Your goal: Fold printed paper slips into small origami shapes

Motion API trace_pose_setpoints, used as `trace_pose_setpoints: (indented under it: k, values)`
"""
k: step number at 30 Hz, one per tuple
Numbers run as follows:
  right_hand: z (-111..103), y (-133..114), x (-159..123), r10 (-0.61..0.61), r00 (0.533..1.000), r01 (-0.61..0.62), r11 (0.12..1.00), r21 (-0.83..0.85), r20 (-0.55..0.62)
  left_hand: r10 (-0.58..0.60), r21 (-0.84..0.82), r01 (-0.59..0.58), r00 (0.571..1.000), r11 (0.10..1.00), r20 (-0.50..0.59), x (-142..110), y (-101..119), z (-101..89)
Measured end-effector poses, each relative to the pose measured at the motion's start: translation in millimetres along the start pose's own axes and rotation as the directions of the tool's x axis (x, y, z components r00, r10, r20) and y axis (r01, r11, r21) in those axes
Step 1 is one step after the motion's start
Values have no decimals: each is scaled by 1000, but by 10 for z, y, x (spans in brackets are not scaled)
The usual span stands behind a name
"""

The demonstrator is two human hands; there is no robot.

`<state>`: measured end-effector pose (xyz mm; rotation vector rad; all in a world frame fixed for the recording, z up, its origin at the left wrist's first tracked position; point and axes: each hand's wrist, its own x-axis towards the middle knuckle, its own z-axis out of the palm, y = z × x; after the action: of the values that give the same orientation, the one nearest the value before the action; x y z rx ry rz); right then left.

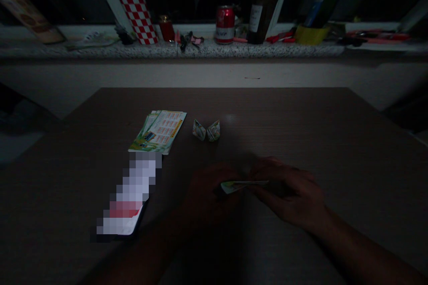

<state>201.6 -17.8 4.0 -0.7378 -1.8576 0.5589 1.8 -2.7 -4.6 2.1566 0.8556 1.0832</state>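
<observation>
The scene is very dark. My left hand (pixel 207 196) and my right hand (pixel 289 193) meet low over the middle of a dark wooden table (pixel 317 120). Between them they pinch a small folded strip of printed paper (pixel 242 185), one hand at each end, fingers closed on it. Beyond the hands, two small folded paper pieces (pixel 206 131) stand side by side on the table. A stack of printed leaflets (pixel 159 130) lies to their left.
A blurred-out flat white and red item (pixel 129 200) lies left of my left hand. The stone window sill (pixel 100 50) behind holds a red can (pixel 224 24), a dark bottle (pixel 261 11), a red-and-white checked container (pixel 138 13) and small clutter.
</observation>
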Motion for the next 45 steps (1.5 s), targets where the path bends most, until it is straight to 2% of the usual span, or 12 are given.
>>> trace_pose_setpoints:
  k: [5,10,13,16,19,22,29,33,37,41,45]
  values:
    - [-4,-7,-1,17,1000,-17,1000,10,1,6,-30,-6,1000,1000,0,20,18,-14]
    - [-22,21,-18,45,999,-45,999,-7,-5,-65,-18,67,996,998,57,20,52,-31]
    - [-65,50,-33,78,997,-79,996,-43,-20,-121,39,122,993,992,-14,2,70,-67]
    - [-110,68,-46,147,988,-152,983,-105,-52,-20,71,26,996,997,-83,1,63,-124]
    - [-131,70,-53,184,982,-188,976,-107,-46,123,93,-122,992,988,-5,30,39,-174]
    - [-128,70,-56,179,984,-180,978,-108,-18,153,131,-156,988,979,32,58,26,-192]
    - [-107,71,-64,183,983,-181,976,-122,2,73,160,-78,997,984,39,86,51,-182]
    - [-105,60,-62,209,978,-206,970,-127,8,-25,146,25,1000,989,1,80,68,-168]
    - [-100,53,-56,206,979,-205,974,-100,-3,-110,59,114,992,992,-67,69,88,-130]
    - [-103,44,-44,211,977,-211,969,-126,-12,-234,-44,231,966,972,-107,74,117,-104]
    - [-114,45,-37,243,970,-242,953,-182,-17,-400,-76,394,912,916,-95,77,143,-115]
